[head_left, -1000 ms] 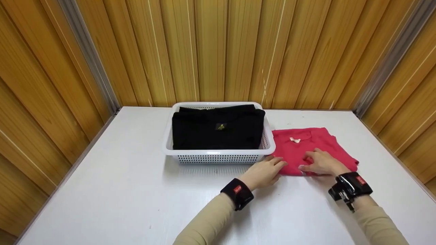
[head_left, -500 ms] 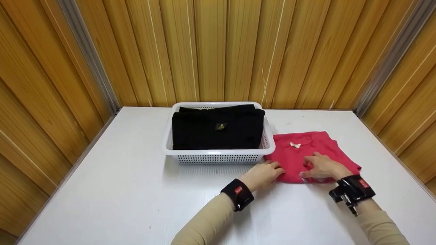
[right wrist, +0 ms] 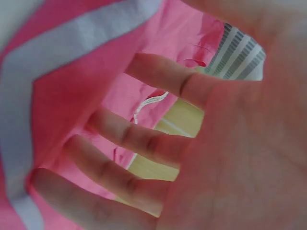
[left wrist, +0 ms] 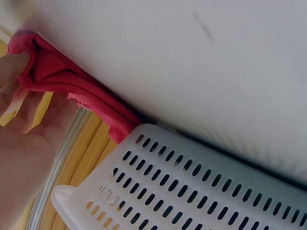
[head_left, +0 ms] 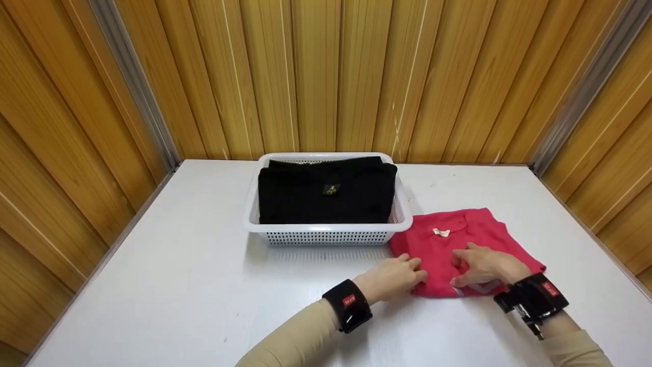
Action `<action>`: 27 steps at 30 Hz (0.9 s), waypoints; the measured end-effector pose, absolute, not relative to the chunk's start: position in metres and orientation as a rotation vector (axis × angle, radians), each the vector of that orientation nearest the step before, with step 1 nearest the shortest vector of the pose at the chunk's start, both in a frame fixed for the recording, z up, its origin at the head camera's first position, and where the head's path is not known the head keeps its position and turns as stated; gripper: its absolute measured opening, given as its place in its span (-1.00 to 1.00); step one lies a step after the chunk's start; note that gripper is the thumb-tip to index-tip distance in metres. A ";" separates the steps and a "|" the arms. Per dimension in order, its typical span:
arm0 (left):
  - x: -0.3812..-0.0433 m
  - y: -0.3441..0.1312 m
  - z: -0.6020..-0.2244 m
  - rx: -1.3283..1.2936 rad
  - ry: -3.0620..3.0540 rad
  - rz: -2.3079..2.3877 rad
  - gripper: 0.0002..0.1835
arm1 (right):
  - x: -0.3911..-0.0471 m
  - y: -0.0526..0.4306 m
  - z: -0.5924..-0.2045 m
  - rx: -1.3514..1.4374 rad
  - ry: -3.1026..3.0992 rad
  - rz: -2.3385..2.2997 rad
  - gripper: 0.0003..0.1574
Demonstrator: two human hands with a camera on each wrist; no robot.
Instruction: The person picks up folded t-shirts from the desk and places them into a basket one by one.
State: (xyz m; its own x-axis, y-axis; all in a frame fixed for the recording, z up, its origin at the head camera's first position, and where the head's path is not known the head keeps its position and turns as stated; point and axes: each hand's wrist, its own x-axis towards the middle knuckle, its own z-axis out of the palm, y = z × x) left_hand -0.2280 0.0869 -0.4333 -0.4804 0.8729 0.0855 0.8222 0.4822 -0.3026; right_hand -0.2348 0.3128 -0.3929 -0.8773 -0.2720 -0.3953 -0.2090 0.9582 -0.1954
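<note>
A folded pinkish-red shirt point(head_left: 433, 255) with a white neck label lies on the table, its left edge close against the white basket point(head_left: 326, 228). My left hand point(head_left: 392, 278) grips the shirt's near left side; in the left wrist view the thumb point(left wrist: 14, 67) lies on the cloth's folded edge. My right hand point(head_left: 489, 262) is over the near right part, fingers bent into the cloth and thumb at the front edge. Up close in the right wrist view, the fingers point(right wrist: 144, 143) meet pink cloth beside a grey stripe point(right wrist: 72, 38).
Folded black clothing point(head_left: 326, 204) with a small yellow-marked label stands in the basket. The white table point(head_left: 204, 285) is bounded by wood-patterned panels point(head_left: 316, 76) at the back and both sides.
The shirt has slid toward me along the table, both hands moving back with it. The basket and the black clothing stay where they were.
</note>
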 end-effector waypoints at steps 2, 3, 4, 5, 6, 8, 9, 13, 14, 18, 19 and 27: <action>-0.225 0.084 -0.433 -1.478 -2.491 0.321 -0.77 | -0.230 0.310 -0.392 -0.355 2.678 -0.202 -0.50; -0.224 0.083 -0.433 -1.488 -2.488 0.315 -0.78 | -0.228 0.308 -0.392 -0.353 2.675 -0.197 -0.51; -0.223 0.082 -0.433 -1.499 -2.485 0.308 -0.79 | -0.226 0.307 -0.392 -0.348 2.672 -0.194 -0.51; -0.222 0.080 -0.432 -1.512 -2.482 0.301 -0.80 | -0.223 0.305 -0.392 -0.353 2.669 -0.188 -0.51; -0.221 0.078 -0.432 -1.527 -2.483 0.286 -0.81 | -0.221 0.303 -0.392 -0.365 2.667 -0.182 -0.52; -0.220 0.075 -0.430 -1.562 -2.481 0.263 -0.80 | -0.217 0.300 -0.392 -0.383 2.663 -0.166 -0.53; -0.219 0.073 -0.429 -1.582 -2.484 0.254 -0.79 | -0.215 0.298 -0.392 -0.387 2.658 -0.162 -0.54; -0.218 0.070 -0.424 -1.645 -2.500 0.223 -0.76 | -0.210 0.296 -0.391 -0.432 2.656 -0.156 -0.55; -0.218 0.069 -0.423 -1.652 -2.505 0.215 -0.77 | -0.210 0.297 -0.391 -0.436 2.659 -0.172 -0.56; -0.219 0.071 -0.421 -1.642 -2.501 0.197 -0.74 | -0.217 0.312 -0.390 -0.491 2.701 -0.310 -0.50; -0.220 0.072 -0.421 -1.631 -2.495 0.200 -0.69 | -0.221 0.317 -0.390 -0.503 2.723 -0.346 -0.46; -0.223 0.081 -0.424 -1.582 -2.735 0.213 -0.38 | -0.251 0.361 -0.401 -0.500 2.862 -0.402 -0.02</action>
